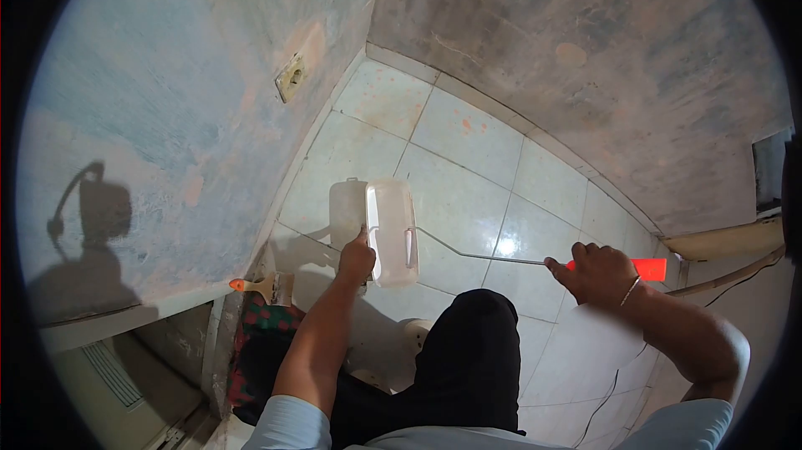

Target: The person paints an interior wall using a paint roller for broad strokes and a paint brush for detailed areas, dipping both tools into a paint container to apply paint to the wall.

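Note:
My right hand [603, 273] is wrapped round the orange handle of a paint roller [480, 256], whose long bent wire reaches left. The small roller head sits at the inner right side of a whitish paint tray [389, 201]. At the tray's left edge, my left hand [357, 258] grips the rim, its fingers partly hidden. The tray is tilted and casts a shadow on its left. What is in the tray beyond the roller head I cannot make out.
A flat paintbrush [266, 287] with an orange-tipped handle lies by the left wall, on a dark red and green patterned cloth [249, 320]. A wall socket [291, 78] sits on the left wall. A thin cable [603, 404] crosses the tiled floor [455, 174] at the right.

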A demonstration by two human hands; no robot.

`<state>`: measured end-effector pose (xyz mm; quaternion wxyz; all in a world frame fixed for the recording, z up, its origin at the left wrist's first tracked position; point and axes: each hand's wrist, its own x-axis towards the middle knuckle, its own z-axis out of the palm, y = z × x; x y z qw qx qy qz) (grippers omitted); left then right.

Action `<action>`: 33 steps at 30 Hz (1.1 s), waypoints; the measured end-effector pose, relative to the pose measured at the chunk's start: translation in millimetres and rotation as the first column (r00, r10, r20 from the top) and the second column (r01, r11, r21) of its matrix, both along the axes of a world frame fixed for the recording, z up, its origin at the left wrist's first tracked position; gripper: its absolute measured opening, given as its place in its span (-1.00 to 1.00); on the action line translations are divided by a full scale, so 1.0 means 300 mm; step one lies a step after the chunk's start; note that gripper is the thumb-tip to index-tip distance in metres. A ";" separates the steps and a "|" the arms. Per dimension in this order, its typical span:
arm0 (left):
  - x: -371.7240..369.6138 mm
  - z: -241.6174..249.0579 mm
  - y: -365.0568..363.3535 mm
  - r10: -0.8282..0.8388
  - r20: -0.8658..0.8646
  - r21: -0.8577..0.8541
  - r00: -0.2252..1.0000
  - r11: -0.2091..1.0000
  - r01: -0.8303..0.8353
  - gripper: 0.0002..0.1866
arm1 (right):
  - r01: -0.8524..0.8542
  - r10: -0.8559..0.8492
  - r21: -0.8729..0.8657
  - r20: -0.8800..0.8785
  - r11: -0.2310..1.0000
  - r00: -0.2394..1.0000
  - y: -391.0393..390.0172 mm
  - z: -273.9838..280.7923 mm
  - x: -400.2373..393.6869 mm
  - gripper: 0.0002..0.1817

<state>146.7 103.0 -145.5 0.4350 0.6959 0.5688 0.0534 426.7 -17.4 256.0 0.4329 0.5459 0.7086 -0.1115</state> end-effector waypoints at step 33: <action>0.013 0.018 -0.004 0.024 -0.093 -0.137 0.995 0.990 -0.036 -0.28 | -0.065 0.067 0.067 -0.027 0.996 0.997 0.190 -0.017 0.008 -0.59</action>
